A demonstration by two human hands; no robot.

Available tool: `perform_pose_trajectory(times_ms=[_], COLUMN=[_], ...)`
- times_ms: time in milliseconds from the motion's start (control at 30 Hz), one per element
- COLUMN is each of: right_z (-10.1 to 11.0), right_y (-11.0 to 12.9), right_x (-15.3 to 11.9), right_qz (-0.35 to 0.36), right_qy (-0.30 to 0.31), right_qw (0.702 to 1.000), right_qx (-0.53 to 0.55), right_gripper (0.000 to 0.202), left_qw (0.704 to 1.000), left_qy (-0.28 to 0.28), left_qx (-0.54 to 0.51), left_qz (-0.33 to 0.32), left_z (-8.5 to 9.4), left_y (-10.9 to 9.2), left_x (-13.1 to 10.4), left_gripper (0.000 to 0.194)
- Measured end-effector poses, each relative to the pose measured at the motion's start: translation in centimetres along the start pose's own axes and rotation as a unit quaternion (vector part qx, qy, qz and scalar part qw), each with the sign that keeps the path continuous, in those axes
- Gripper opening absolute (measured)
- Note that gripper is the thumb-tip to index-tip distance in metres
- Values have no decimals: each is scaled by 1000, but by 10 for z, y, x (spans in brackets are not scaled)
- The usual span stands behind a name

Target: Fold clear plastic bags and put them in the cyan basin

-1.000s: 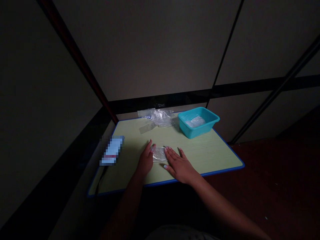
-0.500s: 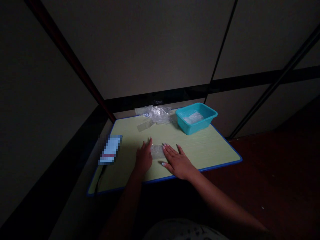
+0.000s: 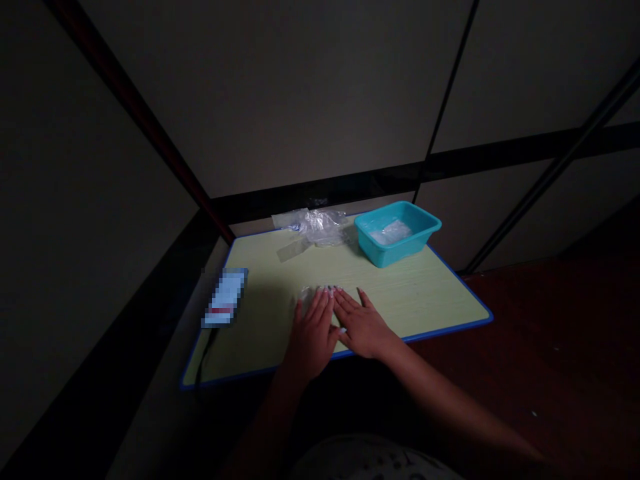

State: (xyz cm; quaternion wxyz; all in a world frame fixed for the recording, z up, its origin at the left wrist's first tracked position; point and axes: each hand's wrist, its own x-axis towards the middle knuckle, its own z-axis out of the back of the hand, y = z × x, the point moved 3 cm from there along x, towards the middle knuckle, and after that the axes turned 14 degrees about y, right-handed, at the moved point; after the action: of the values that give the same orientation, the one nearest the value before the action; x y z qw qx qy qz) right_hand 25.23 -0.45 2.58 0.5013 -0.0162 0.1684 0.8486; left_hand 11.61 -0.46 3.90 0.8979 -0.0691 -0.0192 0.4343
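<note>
Near the front of the small yellow table [image 3: 260, 333], a clear plastic bag [image 3: 306, 293] lies flat, mostly hidden under my hands. My left hand [image 3: 313, 333] rests palm down on it with the fingers stretched forward. Right beside it, my right hand [image 3: 363, 327] is also laid flat, its fingertips meeting those of the left. The two thumbs come close together or touch at the near side. Neither hand grips anything.
A turquoise plastic basket [image 3: 400, 253] stands at the back right with folded clear plastic [image 3: 393, 232] inside. Crumpled clear bags [image 3: 320, 227] lie at the back edge. A blurred phone-like object [image 3: 225, 298] with a dark strap [image 3: 204, 357] is at the left. Panelled doors rise behind the table.
My left hand has moved right from the bag's left side and flattened over it, beside my right hand. The right hand has stayed nearly in place. The view has shifted slightly.
</note>
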Motion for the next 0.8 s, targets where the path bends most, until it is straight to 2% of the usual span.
perform_pose_trajectory(times_ms=[67,133,300,467,633,800], right_z=[-3,-5,-5,0,0,-1], right_y=[-1,-2,-2,0,1,1], right_x=[1,2,1,1,1,1], right_qz=[3,5,7,-1,-9,-5], right_qy=[0,-1,-7,1,-3,-5], right_qw=[1000,1000,1000,1000,1000,1000], right_qx=[-5,-8,-9,2,2,-2], right_gripper=[66,66,67,65,62,62], left_qw=[999,997,998,996,993,988], left_qy=[39,60,66,77,60,64], left_qx=[-4,-13,-14,24,58,79], left_qz=[-37,-40,-14,45,86,113], left_z=[-3,-4,-5,-10,-13,-11], left_y=[-7,-8,-3,1,15,38], left_x=[1,5,21,29,25,13], left_gripper=[63,65,66,67,66,62])
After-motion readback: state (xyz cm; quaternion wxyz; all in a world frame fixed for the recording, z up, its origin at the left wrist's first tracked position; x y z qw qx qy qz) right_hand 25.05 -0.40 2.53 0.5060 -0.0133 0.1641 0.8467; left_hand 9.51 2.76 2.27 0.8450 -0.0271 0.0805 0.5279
